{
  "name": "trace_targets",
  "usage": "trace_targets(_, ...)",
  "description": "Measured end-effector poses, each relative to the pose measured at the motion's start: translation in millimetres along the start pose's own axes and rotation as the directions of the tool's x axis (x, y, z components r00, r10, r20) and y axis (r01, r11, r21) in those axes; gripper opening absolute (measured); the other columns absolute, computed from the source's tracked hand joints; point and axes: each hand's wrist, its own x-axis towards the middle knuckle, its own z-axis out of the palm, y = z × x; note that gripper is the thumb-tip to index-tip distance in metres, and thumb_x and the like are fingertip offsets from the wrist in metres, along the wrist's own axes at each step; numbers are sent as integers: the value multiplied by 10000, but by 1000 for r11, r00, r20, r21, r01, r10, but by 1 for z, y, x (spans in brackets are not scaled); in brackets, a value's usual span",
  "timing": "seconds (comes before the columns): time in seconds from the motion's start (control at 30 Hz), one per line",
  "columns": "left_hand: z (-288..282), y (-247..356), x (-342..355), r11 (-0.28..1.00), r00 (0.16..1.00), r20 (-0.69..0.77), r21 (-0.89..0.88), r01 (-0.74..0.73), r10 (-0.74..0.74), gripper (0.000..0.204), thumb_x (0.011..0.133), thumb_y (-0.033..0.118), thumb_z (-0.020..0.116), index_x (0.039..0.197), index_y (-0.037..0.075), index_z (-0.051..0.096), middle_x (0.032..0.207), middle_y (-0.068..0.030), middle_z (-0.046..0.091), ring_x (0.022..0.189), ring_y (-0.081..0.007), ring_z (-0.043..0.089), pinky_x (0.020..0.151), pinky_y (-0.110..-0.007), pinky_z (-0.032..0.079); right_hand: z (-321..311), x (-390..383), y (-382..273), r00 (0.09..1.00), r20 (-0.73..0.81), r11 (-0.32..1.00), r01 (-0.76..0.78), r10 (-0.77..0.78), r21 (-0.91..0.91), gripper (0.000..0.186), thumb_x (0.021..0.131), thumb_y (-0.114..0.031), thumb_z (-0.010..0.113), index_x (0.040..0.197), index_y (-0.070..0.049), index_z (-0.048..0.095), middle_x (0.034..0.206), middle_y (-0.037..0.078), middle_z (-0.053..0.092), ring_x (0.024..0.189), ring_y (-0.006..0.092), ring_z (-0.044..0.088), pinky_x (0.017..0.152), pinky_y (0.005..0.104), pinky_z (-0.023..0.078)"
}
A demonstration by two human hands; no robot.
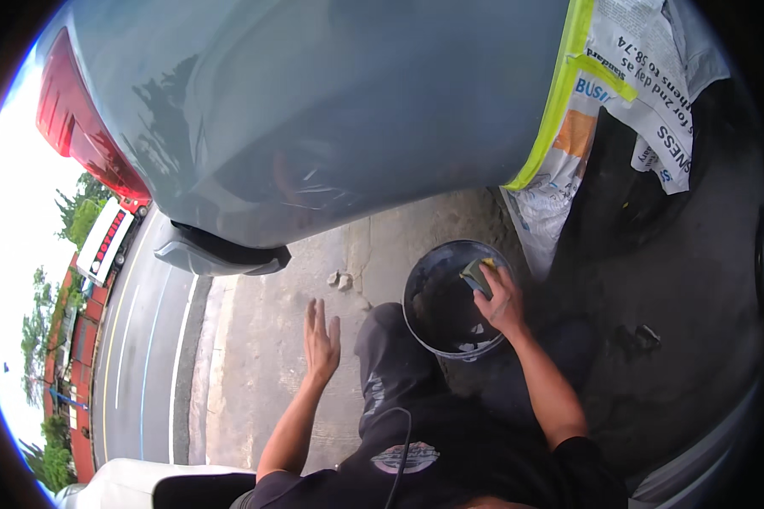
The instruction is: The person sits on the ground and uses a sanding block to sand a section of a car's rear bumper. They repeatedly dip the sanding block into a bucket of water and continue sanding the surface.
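Note:
My right hand (pixel 504 300) is over the right side of a round black bucket (pixel 409 316), its fingers closed around a small sponge (pixel 477 276) that looks dark with a yellowish edge. Inside the bucket is dark liquid; how deep it is I cannot tell. My left hand (pixel 321 341) is held up to the left of my knee, fingers stretched out, with nothing in it. Above both hands curves a grey car body panel (pixel 348 110), apart from them.
Yellow-green tape (pixel 560 102) and newspaper (pixel 645 93) cover the wheel opening edge at right. A red tail light (pixel 89 119) and a loose-looking bumper corner (pixel 221 250) are at left. Small stones (pixel 341 280) lie on the concrete. Beyond runs a road (pixel 140 339) with a truck (pixel 106 242).

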Motion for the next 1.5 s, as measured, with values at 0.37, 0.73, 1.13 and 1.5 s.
trace_targets(0.37,161,-109,-156,602,590,415,-119,790,-692,924,1072,658,503,1634,-68,402,1622,-331,484,1535,-461,439,1276,-472,329,-2,10,-1,998,-54,998,30,-27,50,612,843,-155,789,1423,-25,644,1231,241,638,1107,471,651,924,522,546)
trace_targets(0.73,-122,202,108,559,562,-175,524,-642,809,934,1065,563,598,1740,45,214,1807,-253,148,1676,-480,60,1322,-657,43,-9,5,2,997,-29,998,64,-65,-27,613,850,-193,793,1419,-19,647,1230,242,654,1118,471,659,951,516,548)
trace_targets(1.13,-88,398,201,281,242,-152,656,-701,958,1017,1031,697,504,1625,-117,373,1739,-293,307,1653,-437,215,1347,-557,169,3,0,0,999,-7,999,36,-36,-11,612,867,-205,787,1435,-34,639,1254,230,650,1156,459,655,962,516,548)
trace_targets(1.5,-134,220,173,600,545,-358,711,-367,758,958,1044,705,499,1649,-31,406,1773,-208,305,1662,-400,225,1343,-562,136,-1,3,0,999,9,999,37,-37,-39,633,851,-185,790,1447,-41,633,1246,239,639,1130,485,647,954,531,548)
